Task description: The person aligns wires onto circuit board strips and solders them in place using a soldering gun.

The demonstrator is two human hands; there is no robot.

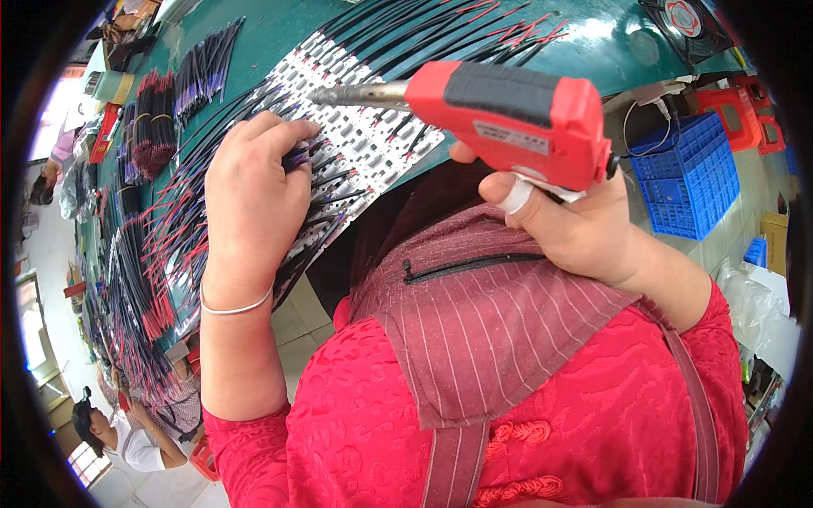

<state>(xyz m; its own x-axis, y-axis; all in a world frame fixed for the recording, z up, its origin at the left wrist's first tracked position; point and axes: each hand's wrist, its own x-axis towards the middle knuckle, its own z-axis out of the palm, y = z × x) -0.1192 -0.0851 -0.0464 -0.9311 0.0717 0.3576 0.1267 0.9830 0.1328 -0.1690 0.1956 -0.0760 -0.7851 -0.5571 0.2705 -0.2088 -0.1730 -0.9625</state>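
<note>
My right hand (584, 224) grips a red and black soldering gun (500, 114), a strip of white tape round one finger. The gun's metal tip (339, 95) points left, over a panel of small white circuit boards (373, 152). Rows of black wires run off the panel's far and left sides. My left hand (254, 182) rests at the panel's left edge, thumb and forefinger closed on a dark wire (298, 157). The palm covers part of the wires, and the exact joint under the fingers is hidden.
Bundles of black wires with red and purple ends (152, 123) lie on the green table (593, 51) at left. A small fan (686, 21) stands far right. Blue crates (686, 173) and red stools (732, 114) are on the right. Another person (127, 436) sits lower left.
</note>
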